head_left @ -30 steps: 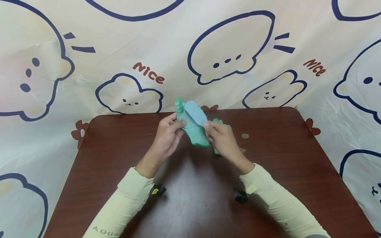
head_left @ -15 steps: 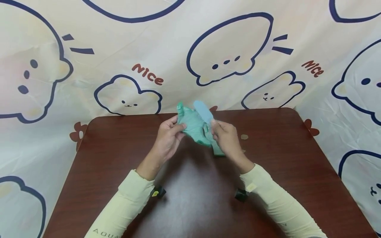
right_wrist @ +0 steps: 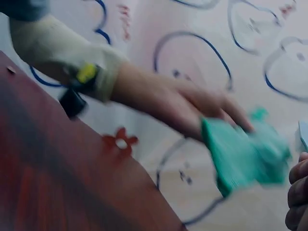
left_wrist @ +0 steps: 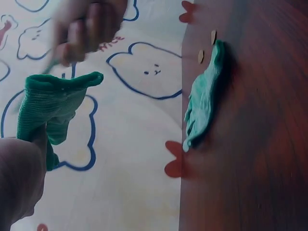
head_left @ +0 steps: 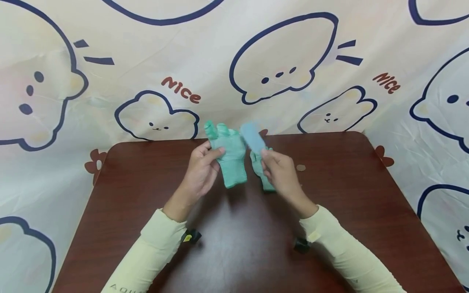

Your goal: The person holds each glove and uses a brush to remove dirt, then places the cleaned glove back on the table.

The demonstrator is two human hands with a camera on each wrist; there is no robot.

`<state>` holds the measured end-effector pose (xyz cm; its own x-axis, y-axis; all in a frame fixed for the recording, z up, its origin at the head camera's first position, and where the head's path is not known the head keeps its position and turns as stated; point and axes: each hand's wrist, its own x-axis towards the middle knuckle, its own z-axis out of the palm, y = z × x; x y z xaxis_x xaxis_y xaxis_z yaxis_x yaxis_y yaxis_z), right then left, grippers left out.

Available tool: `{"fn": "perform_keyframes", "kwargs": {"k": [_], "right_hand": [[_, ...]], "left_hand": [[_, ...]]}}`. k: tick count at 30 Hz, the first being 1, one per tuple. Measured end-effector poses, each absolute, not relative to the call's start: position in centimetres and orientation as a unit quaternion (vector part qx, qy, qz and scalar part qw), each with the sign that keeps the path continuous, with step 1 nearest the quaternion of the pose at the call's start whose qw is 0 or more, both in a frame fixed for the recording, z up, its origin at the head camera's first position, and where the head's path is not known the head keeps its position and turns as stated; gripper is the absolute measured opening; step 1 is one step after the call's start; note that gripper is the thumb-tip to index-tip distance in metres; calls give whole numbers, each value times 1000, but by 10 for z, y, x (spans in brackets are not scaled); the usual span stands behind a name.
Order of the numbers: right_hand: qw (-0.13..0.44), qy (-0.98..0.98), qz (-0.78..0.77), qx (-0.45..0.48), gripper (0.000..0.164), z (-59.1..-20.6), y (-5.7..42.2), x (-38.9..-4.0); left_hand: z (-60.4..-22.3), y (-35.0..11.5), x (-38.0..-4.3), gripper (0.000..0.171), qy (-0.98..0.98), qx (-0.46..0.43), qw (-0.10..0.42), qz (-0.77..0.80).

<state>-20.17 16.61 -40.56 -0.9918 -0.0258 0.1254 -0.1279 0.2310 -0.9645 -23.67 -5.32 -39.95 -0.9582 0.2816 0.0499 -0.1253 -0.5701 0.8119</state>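
In the head view, my left hand (head_left: pixel 199 171) pinches a green knit glove (head_left: pixel 233 158) by its side, thumb on top. The glove is held above the table, fingers up and cuff hanging down. My right hand (head_left: pixel 280 169) grips one end of a flat, light blue piece with a rounded tip (head_left: pixel 253 136); its exact kind is unclear. The blue piece stands up beside the glove, apart from it. A second green glove (left_wrist: pixel 202 96) lies on the table, partly behind my right hand in the head view. The right wrist view is blurred around the held glove (right_wrist: pixel 240 154).
A dark reddish-brown table (head_left: pixel 234 252) lies below both hands. A small tan flat disc (head_left: pixel 301 167) rests right of the lying glove; the left wrist view has a second tan piece (left_wrist: pixel 214 37). A cartoon-printed cloth (head_left: pixel 212 61) hangs behind the table.
The held glove has shifted left and turned, so its fingers and cuff now show. My right hand has drawn the blue piece rightward, off the glove's surface. More of the lying glove is visible.
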Motion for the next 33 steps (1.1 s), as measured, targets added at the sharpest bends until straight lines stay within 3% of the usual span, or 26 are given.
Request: {"fn": "perform_keyframes", "kwargs": {"k": [4, 9, 21, 26, 33], "right_hand": [[94, -833, 533, 111, 47, -405, 149, -195], [152, -872, 450, 116, 45, -409, 148, -195], [158, -870, 461, 78, 47, -422, 162, -206], [130, -870, 475, 27, 50, -425, 177, -218], [11, -783, 618, -71, 54, -428, 228, -230]], "left_hand": [[-399, -46, -235, 42, 451, 90, 121, 879], [-395, -47, -235, 45, 458, 87, 123, 876], [-402, -47, -236, 49, 456, 72, 136, 877], [-405, -49, -234, 47, 454, 52, 128, 880], [-405, -60, -230, 44, 482, 51, 80, 871]]}}
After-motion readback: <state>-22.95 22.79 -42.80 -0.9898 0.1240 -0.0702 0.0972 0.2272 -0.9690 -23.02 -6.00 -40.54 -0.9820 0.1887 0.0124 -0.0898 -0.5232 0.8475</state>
